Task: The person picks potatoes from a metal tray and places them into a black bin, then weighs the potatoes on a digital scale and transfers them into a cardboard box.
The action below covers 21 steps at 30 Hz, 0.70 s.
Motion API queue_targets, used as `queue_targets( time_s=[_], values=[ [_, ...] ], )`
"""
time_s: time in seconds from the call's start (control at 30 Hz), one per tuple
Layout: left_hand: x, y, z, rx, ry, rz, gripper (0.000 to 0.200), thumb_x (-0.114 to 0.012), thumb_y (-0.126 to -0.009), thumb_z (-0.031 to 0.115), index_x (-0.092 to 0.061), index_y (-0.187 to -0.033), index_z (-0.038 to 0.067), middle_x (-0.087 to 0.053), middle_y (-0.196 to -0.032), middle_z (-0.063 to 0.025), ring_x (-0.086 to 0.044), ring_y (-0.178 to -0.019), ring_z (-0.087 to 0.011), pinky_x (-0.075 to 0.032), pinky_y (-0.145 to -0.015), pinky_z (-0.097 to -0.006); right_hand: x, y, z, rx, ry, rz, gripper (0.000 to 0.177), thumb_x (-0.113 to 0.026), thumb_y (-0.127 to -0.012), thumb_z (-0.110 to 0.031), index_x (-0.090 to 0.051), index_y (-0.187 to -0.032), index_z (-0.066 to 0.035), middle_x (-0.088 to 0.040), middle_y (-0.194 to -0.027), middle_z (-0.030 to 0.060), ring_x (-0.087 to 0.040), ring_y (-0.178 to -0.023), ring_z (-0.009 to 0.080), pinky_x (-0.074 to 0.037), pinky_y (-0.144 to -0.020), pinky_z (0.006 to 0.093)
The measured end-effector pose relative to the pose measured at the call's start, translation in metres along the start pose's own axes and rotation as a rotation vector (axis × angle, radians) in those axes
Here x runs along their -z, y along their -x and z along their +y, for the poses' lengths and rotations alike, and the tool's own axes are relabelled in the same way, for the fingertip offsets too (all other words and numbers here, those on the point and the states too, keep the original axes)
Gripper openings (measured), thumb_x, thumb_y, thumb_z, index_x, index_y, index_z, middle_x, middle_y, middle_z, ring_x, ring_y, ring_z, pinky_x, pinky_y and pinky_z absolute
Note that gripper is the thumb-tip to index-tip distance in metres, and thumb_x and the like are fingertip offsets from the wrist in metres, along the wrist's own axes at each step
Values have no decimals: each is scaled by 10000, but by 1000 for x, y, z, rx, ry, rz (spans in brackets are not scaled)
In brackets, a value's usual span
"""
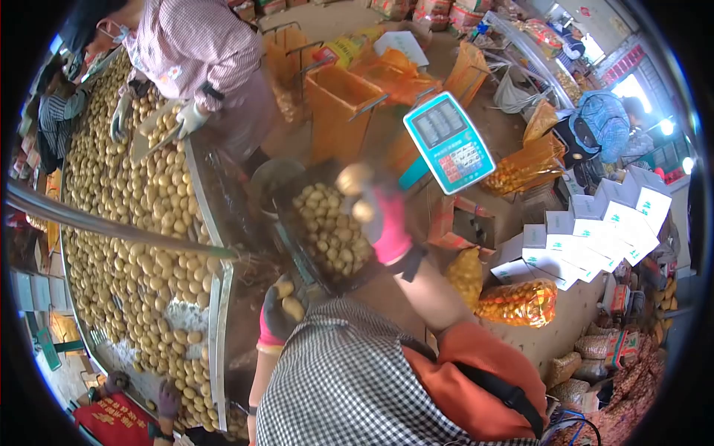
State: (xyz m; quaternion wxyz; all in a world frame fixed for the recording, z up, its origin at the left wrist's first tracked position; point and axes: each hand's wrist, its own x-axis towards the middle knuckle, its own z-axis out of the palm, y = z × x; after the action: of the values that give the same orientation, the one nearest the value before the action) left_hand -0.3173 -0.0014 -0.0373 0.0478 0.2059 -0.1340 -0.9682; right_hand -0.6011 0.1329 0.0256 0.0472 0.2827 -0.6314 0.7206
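**Checked shirt, gloved hands and potatoes at the weighing crate**

Closest to the lens are the wearer's checked shirt and an orange shoulder bag with a dark strap, filling the lower middle of the view. Just above the shirt, the left hand, in a dark glove with a pink cuff, is clenched around two or three small potatoes; it sits beside the metal rim of the sorting table. Further up, the right hand, in a pink glove and blurred, grasps more potatoes and hangs over the far side of a dark crate. That crate is heaped with loose potatoes and stands between the sorting table and a teal scale display, which is tilted on its post.

Along the left, the table carries a broad layer of sorted potatoes. At its far end a co-worker in a pink checked top leans over it with a white-gloved hand. At its near corner another person's purple-gloved hand rests among the potatoes.

Orange mesh sacks lie to the right of the wearer's forearm, with stacked white cartons beyond them. Orange crates stand behind the dark crate.
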Motion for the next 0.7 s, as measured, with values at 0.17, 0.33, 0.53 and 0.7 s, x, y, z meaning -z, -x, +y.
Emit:
queue_targets(
  time_s=[0.17, 0.33, 0.53, 0.7],
  values=[
    [9, 6, -1, -59, 29, 85, 477, -581, -967, 380, -509, -1341, 93, -586, -1238, -111, -569, -1089, -267, -465, -939, -410, 74, -152, -119, 231, 49, 322, 351, -672, -922, -103, -574, -1248, -18, -637, -1140, 55, -593, -1004, 130, -465, -920, 285],
    [34, -5, -1, 60, 292, -241, 563, -543, -978, 481, -520, -1373, 81, -598, -1311, -138, -561, -1211, -334, -440, -1047, -479, 203, -271, -48, -248, 51, 536, 325, -753, -871, -167, -623, -1119, -1, -650, -994, 46, -619, -838, 176, -528, -755, 330],
    [-10, 3, 4, -47, 198, 58, 593, -415, -1008, 523, -534, -1367, 66, -597, -1306, -150, -560, -1209, -347, -441, -1040, -493, 177, -211, -52, -18, 127, -24, 188, -671, -925, -130, -622, -1085, -44, -652, -935, 65, -649, -874, 190, -549, -797, 308],
    [-16, 1, 6, -58, 191, -90, 537, -425, -1026, 456, -514, -1379, 61, -593, -1305, -161, -571, -1181, -344, -460, -1013, -469, 85, -96, -63, -752, -366, -109, 379, -523, -1010, -388, -602, -1143, -42, -651, -1092, 105, -656, -970, 227, -544, -837, 356]
  ],
)
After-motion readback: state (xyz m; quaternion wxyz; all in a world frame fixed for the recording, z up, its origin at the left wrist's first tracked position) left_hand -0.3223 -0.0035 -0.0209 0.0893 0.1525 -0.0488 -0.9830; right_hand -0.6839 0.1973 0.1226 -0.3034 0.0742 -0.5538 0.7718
